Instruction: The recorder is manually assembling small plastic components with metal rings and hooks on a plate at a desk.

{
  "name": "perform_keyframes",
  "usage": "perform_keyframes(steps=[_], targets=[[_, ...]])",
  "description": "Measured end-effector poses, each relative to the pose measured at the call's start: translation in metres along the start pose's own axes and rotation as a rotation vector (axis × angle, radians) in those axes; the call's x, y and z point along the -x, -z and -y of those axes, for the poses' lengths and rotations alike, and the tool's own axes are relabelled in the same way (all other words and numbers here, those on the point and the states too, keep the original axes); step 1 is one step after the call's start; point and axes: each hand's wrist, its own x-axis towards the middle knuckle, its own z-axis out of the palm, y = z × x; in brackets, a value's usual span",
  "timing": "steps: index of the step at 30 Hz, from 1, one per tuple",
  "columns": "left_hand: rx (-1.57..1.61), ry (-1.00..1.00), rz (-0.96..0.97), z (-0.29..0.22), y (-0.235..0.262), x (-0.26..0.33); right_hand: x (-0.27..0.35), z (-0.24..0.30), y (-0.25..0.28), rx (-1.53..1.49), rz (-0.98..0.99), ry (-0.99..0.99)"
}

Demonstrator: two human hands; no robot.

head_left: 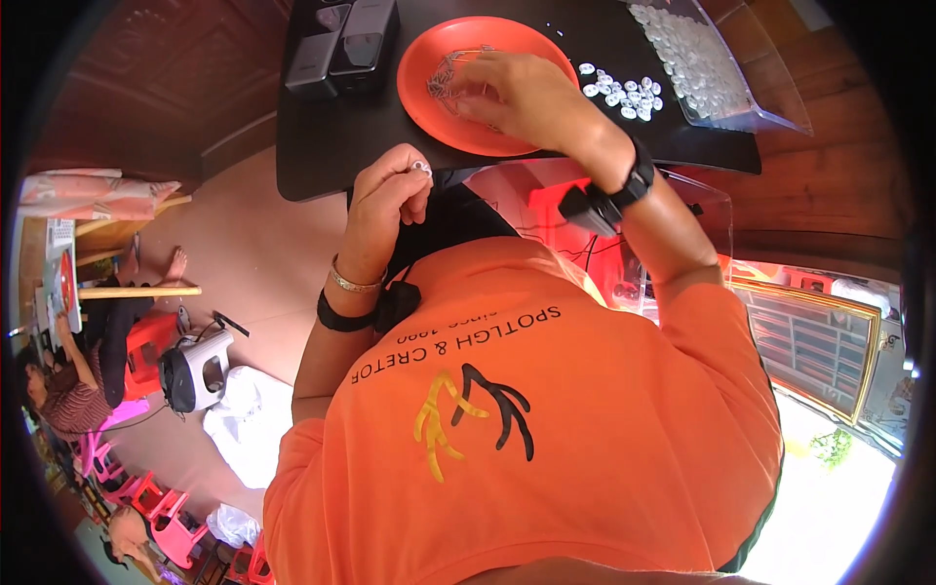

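Note:
My left hand (388,195) is closed in front of the black table's near edge. Between its thumb and forefinger it pinches a small clear-white piece (421,169); similar pieces lie at the right of the table. My right hand (512,93) reaches palm down over an orange-red plate (424,112). Its fingers are bent and look a little apart, close to a heap of thin silvery-grey metal pieces (444,80) on the plate. The hand hides part of that heap, and I see nothing held in it.
Loose clear-white pieces (624,93) lie right of the plate. Beyond them, a clear plastic box (697,73) holds many more. Two grey-black devices (341,54) occupy the table's far left. People, red and pink stools (175,531) and a white bag (253,424) are on the left.

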Motion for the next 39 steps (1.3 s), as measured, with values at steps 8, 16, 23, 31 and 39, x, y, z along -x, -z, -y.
perform_keyframes(steps=[8,16,23,31,39], targets=[[0.003,0.008,-0.004,-0.001,0.001,0.003,-0.030,-0.023,-0.026,0.285,0.212,-0.006],[-0.005,0.035,0.019,-0.003,-0.003,0.000,-0.018,-0.029,-0.017,0.327,0.187,-0.011],[-0.010,0.065,0.037,0.001,-0.004,-0.002,-0.008,-0.032,0.003,0.220,0.219,-0.070],[-0.017,0.068,0.043,0.002,-0.009,-0.006,-0.033,-0.013,-0.007,0.229,0.327,0.007],[0.029,0.077,0.018,0.005,-0.003,-0.003,-0.035,-0.015,-0.024,0.419,0.367,0.095]])
